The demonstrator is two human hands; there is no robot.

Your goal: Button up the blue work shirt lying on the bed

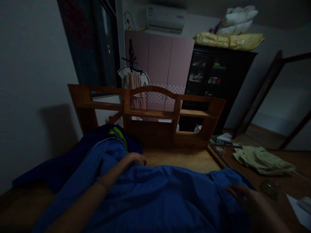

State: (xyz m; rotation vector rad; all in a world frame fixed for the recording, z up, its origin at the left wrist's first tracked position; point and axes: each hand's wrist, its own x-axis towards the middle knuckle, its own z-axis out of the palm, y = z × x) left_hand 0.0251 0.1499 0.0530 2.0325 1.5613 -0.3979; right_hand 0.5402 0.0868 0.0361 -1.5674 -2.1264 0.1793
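A blue garment [167, 194], possibly a jacket or work shirt, lies spread and wrinkled on the wooden desk in front of me. Its upper edge is under my left hand [138, 159], whose fingers are curled closed on the cloth. Farther right, my right hand [244, 195] rests on the garment's right part with its fingers somewhat apart; dim light blurs their detail. Left of the garment a darker blue piece of clothing [73, 158] with a yellow-green and grey stripe lies bunched against the wall side, partly covered by the lighter blue cloth.
A wooden shelf unit [150, 113] stands at the desk's back. To the right, a brown table [286, 200] carries folded pale green cloth [262, 160], a glass jar [270, 187] and white paper [297, 207]. Behind are pink wardrobes [159, 60] and a dark cabinet [218, 77].
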